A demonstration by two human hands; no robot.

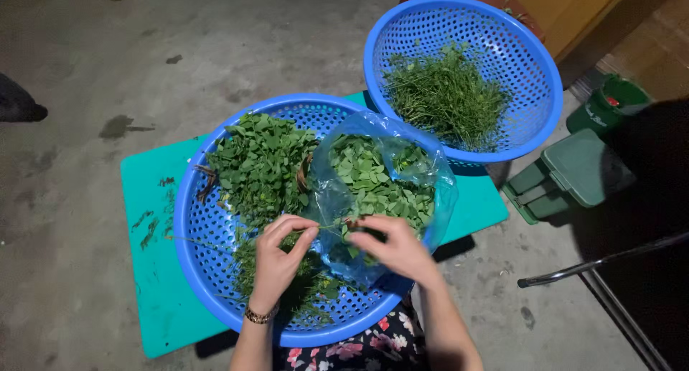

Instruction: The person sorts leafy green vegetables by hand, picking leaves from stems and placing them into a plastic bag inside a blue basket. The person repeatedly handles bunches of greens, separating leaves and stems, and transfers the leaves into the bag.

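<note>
A thin green stem (331, 227) is what I have pinched between both hands, stretched across the gap over the near blue basket (192, 220). My left hand (281, 255) grasps one end with thumb and fingertips; my right hand (393, 247) clenches the other end, right at the mouth of the clear blue plastic bag (438, 199). I count 2 hands, 1 stem, 2 blue perforated baskets, 1 bag. Just beyond the grip, inside the bag, sits a heap of picked leaves (377, 181). Beyond my left hand lies the pile of leafy sprigs (258, 163), and under that hand a few loose stems in the basket bottom. Well beyond the grip, the second blue basket (531, 55) holds stripped stalks (445, 95), its rim touching the bag. The near basket rests on a teal board (151, 199) on concrete floor. Off past my right hand stands a green bin (574, 170). The bag's crumpled edge crowds my right fingers.
</note>
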